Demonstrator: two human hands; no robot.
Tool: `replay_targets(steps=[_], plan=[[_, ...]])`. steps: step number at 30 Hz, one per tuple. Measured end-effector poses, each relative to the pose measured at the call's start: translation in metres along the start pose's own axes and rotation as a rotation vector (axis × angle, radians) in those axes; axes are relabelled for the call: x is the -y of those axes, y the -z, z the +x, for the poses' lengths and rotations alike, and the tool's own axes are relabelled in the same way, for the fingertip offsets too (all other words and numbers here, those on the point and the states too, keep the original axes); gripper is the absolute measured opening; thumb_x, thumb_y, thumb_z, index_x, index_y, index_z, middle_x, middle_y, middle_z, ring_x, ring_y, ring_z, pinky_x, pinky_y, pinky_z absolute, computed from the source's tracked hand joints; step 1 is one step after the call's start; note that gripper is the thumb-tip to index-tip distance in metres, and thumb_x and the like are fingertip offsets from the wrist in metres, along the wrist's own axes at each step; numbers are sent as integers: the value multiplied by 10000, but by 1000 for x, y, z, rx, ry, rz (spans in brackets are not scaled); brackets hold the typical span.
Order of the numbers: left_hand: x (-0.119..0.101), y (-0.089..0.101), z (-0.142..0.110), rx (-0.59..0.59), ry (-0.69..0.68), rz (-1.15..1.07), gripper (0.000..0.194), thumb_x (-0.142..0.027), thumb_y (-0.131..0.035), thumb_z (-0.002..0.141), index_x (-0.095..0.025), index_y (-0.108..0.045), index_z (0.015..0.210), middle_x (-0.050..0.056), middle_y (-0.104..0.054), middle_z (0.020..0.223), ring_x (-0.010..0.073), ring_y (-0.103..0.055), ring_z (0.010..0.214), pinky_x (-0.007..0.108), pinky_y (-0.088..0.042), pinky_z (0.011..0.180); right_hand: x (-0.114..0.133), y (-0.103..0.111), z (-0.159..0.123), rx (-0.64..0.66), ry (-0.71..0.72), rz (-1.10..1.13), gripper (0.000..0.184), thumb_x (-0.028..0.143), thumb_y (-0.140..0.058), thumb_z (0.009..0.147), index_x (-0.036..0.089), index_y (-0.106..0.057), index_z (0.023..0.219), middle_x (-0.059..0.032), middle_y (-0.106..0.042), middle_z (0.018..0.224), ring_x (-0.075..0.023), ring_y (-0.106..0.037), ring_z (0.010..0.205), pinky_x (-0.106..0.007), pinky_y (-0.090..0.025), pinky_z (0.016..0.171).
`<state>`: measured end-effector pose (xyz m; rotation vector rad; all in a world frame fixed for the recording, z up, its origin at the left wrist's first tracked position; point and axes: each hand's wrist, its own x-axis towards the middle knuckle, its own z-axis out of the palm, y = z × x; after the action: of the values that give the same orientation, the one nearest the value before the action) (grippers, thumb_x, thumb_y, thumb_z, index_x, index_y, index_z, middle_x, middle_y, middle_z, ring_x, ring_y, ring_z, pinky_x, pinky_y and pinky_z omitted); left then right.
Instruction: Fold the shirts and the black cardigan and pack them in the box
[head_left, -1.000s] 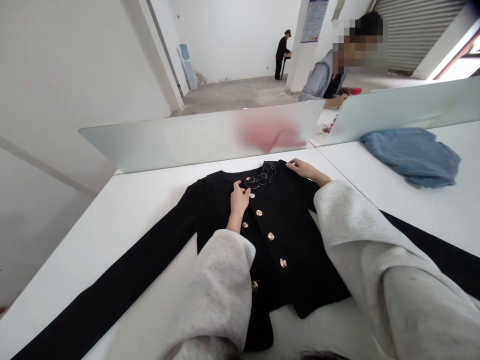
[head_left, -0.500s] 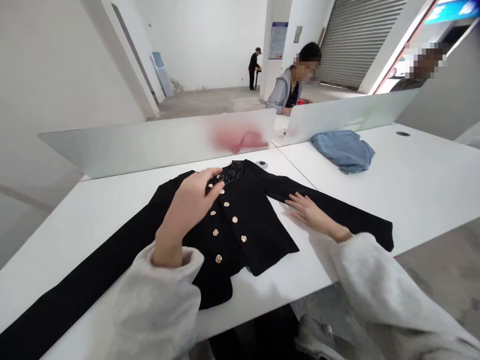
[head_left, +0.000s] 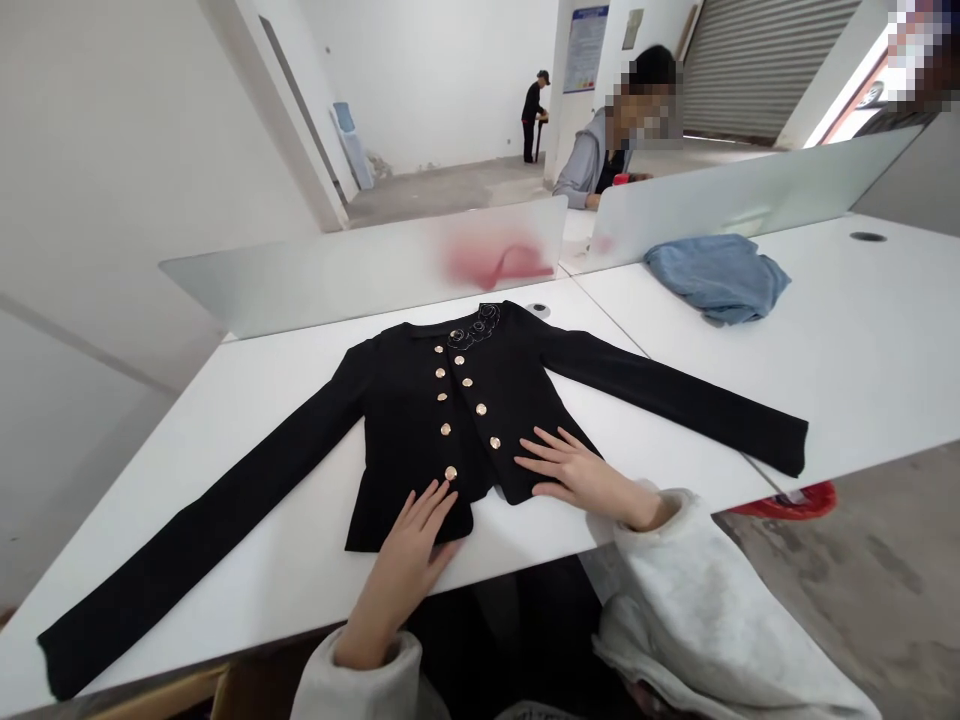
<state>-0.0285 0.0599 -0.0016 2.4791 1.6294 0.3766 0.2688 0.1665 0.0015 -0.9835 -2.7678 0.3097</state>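
Observation:
A black jacket (head_left: 405, 420) with two rows of gold buttons and a patterned collar on one side lies spread on the white table (head_left: 285, 560). Its sleeves stretch out to either side. At the lower hem, my left hand (head_left: 416, 540) rests with fingers extended, the tips just below the lowest gold button. My right hand (head_left: 574, 472) lies flat with spread fingers over the other front panel near its bottom corner. Neither hand grips the cloth.
Folded blue denim (head_left: 720, 278) lies at the back right. A frosted divider (head_left: 360, 260) runs along the far edge, with a red shape blurred behind it. Beyond it sits a person in grey (head_left: 585, 165). Something red (head_left: 795, 502) is below the table's right edge.
My left hand has moved down from the collar area to the hem. My right hand has shifted from beside the sleeve onto the front panel. The view has tilted slightly.

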Motion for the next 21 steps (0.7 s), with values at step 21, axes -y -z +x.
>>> replay_targets(steps=[21], plan=[[-39,-30,43,-294,86,121,442,-289,-387,960,-113,-462,1358,122,-544,1359,241,-484,1277,440,-382,1069,-4,5,-11,-104,-26,210,345,296,-395,979,217,-602,1244,-49,-574,1322,-221,-412,1330,-474,-361,1104]])
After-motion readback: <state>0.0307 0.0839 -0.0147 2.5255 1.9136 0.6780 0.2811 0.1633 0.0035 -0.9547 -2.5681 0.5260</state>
